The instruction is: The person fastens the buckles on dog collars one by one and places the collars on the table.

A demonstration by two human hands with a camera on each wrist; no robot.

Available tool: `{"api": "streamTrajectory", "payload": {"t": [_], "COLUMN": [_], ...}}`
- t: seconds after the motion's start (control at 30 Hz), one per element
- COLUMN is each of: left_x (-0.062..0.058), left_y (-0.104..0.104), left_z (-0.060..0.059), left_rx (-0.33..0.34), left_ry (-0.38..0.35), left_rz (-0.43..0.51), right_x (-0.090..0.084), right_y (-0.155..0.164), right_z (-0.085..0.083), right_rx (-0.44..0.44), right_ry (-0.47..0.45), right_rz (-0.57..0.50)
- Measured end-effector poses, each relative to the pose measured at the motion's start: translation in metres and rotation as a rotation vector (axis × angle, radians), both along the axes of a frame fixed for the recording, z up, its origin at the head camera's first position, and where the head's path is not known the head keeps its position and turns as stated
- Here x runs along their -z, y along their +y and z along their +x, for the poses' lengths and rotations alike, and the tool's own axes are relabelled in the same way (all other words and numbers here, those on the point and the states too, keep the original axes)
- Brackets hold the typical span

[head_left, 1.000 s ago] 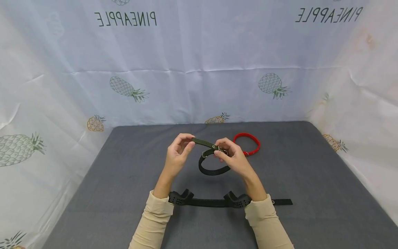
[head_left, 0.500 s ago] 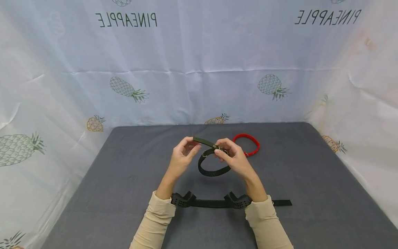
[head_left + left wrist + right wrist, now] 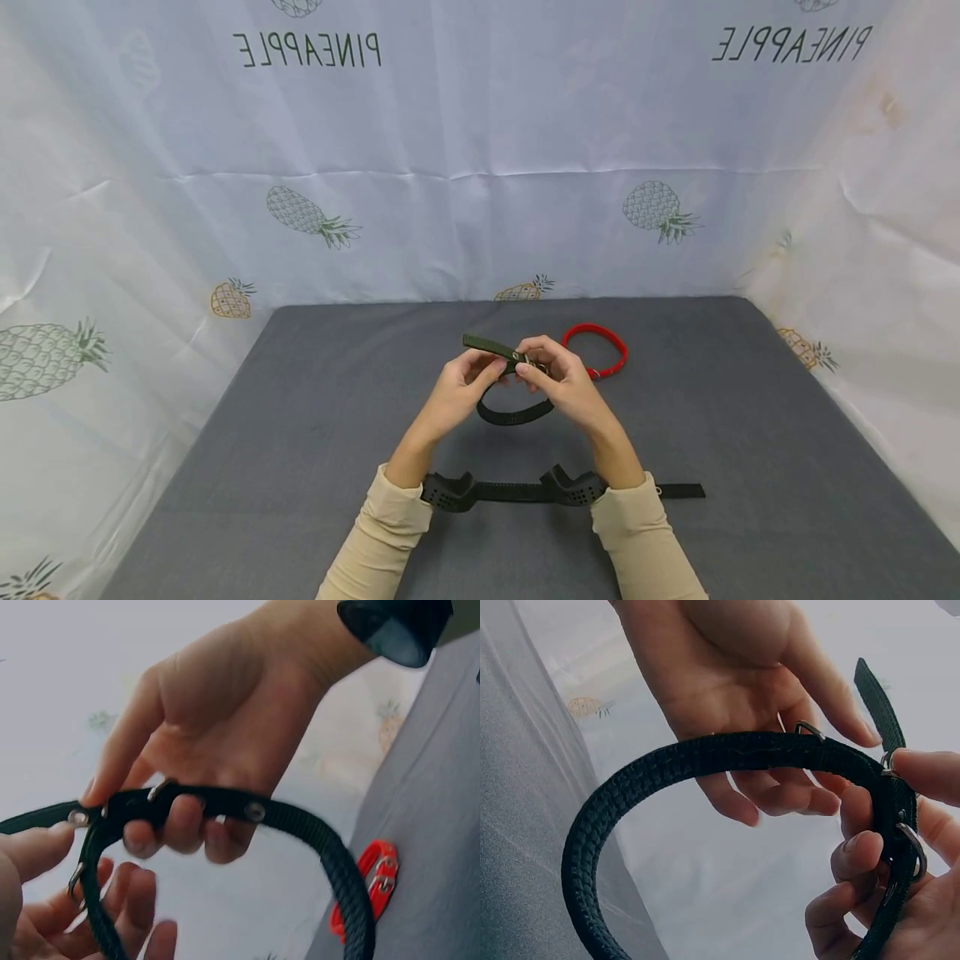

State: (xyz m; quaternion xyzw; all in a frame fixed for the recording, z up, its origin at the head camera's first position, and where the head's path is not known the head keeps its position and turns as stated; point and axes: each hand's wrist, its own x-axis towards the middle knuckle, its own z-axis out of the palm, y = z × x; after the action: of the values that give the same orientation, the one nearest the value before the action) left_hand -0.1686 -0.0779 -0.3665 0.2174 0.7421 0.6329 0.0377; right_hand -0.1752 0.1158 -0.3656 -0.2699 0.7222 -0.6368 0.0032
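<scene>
Since a second ago my left hand (image 3: pixel 457 387) slid along the collar (image 3: pixel 513 411) toward my right hand (image 3: pixel 562 385). Both pinch it beside the buckle (image 3: pixel 909 847); I'd judge steady, close grips feed the strap end (image 3: pixel 483 342) best.

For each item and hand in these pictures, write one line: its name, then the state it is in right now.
Dark collar: looped, held above the table, strap end sticking out free.
Red collar: closed in a ring, lying flat on the table.
Left hand: pinching the dark collar beside the buckle.
Right hand: gripping the dark collar at the buckle.
Grey table: covered, bearing the red collar.
</scene>
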Motion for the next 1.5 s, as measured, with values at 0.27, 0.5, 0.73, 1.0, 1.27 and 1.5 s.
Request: {"api": "streamTrajectory", "payload": {"t": [0.27, 0.5, 0.73, 1.0, 1.27, 1.5], "left_x": [0.003, 0.004, 0.006, 0.007, 0.008, 0.006], "left_y": [0.007, 0.013, 0.018, 0.021, 0.021, 0.020], "left_z": [0.000, 0.002, 0.002, 0.003, 0.002, 0.003], "left_rx": [-0.036, -0.080, -0.110, -0.142, -0.144, -0.126], "left_ry": [-0.084, -0.147, -0.160, -0.152, -0.159, -0.162], "left_rz": [0.075, 0.132, 0.143, 0.145, 0.149, 0.151], "right_x": [0.000, 0.001, 0.002, 0.002, 0.003, 0.002], "right_y": [-0.003, -0.005, -0.008, -0.009, -0.009, -0.008], "right_z": [0.000, 0.000, 0.000, 0.001, 0.001, 0.001], "right_rx": [0.005, 0.026, 0.048, 0.040, 0.031, 0.032], "right_ry": [-0.003, 0.008, -0.012, -0.020, -0.024, -0.033], "right_rz": [0.017, 0.020, 0.015, -0.024, -0.029, -0.012]}}
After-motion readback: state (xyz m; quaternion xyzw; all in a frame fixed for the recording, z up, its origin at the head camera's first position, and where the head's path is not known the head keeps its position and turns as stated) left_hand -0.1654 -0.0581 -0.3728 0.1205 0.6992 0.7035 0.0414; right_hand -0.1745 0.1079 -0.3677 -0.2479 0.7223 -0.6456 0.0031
